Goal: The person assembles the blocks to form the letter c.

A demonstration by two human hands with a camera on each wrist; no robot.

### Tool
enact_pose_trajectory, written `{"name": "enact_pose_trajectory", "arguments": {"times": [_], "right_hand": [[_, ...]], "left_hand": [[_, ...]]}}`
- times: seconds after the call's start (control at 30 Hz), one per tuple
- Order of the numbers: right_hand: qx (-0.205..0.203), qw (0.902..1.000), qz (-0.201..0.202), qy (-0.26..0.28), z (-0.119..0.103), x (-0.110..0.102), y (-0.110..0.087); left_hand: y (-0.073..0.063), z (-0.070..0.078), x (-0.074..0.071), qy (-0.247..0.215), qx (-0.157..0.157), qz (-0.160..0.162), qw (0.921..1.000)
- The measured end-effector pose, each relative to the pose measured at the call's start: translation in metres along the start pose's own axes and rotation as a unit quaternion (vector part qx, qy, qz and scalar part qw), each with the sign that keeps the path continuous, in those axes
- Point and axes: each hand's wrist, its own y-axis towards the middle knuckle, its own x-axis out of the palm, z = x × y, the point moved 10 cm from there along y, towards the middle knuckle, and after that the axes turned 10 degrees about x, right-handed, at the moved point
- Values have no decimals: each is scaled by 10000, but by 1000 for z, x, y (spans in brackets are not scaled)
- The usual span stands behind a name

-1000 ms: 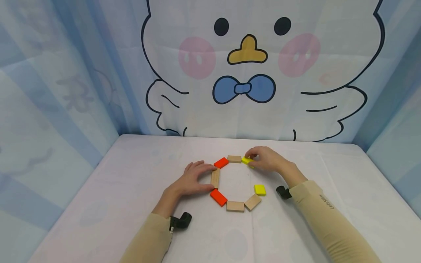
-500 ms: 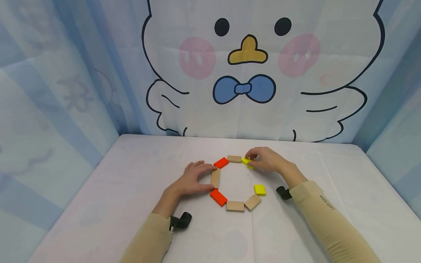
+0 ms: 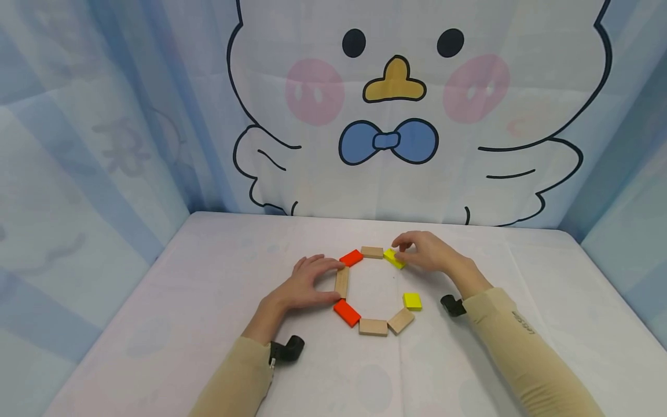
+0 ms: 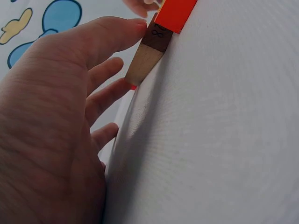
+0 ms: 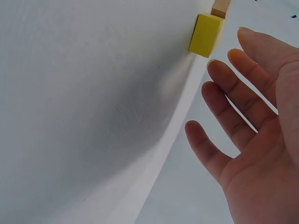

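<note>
Small flat blocks form a ring with a gap on its right side. My left hand [image 3: 302, 285] holds a plain wooden block [image 3: 341, 282] on the ring's left side, thumb at the near end and forefinger at the far end. In the left wrist view this wooden block [image 4: 145, 63] lies between thumb and fingers. At the ring's upper right, my right hand [image 3: 428, 252] is just over a yellow block [image 3: 392, 259]. Its fingers are parted and, in the right wrist view, stand apart from the yellow block [image 5: 205, 36].
Red blocks [image 3: 347, 313] [image 3: 351, 258] adjoin the held wooden block. Other wooden blocks [image 3: 373, 327] [image 3: 400, 321] [image 3: 372, 252] continue the ring, with a second yellow block [image 3: 412, 301] at its lower right. A pale cloth covers the table [image 3: 312, 382]; a printed curtain [image 3: 385, 185] hangs behind.
My right hand has let go of the upper-right yellow block and moved slightly right, its fingers parting. My left hand and the other blocks stay put.
</note>
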Motion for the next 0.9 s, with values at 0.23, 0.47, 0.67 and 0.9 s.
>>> {"name": "enact_pose_trajectory", "arguments": {"times": [0.23, 0.47, 0.67, 0.9], "right_hand": [[49, 9998, 162, 59, 2, -6, -4], [81, 9994, 337, 80, 1, -16, -13], [70, 9985, 537, 9, 1, -26, -24], [86, 9962, 857, -88, 8, -35, -38]], "left_hand": [[-1, 2, -2, -75, 117, 113, 9998], [-3, 2, -10, -419, 219, 359, 9982], [-7, -6, -12, -728, -173, 429, 9963], [-10, -7, -21, -791, -482, 601, 9939]]}}
